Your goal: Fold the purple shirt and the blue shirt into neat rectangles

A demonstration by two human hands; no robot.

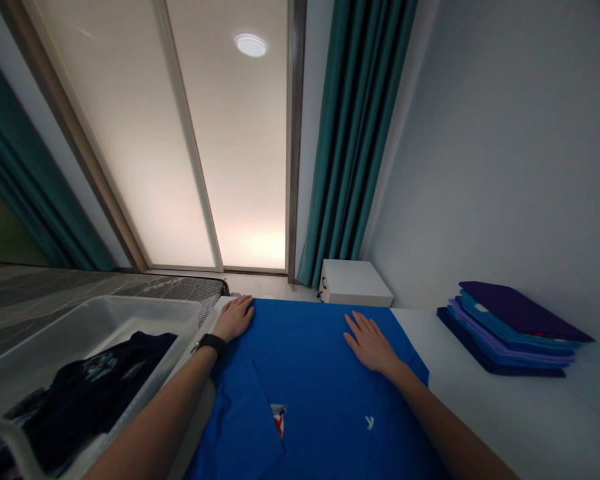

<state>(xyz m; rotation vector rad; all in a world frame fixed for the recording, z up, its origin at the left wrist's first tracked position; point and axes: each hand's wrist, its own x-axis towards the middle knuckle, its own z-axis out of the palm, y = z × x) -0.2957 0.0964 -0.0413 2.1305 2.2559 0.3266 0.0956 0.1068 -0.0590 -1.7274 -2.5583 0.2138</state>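
Observation:
A blue shirt (315,360) lies spread on the white table (460,407), with small printed marks on its front and its left part folded inward. My left hand (234,318) rests flat at the shirt's far left corner, fingers stretched out, a dark watch on the wrist. On the far right part of the cloth lies my right hand (371,341), palm down with fingers spread. Neither hand grips the fabric. The shirt's near edge runs out of the bottom of the view.
A stack of folded clothes (515,333), purple on top, sits on the table at the right. To the left stands a translucent plastic bin (150,308) holding dark clothes (100,380). A white cabinet (355,280) is beyond the table, before a teal curtain (360,133) and frosted sliding doors.

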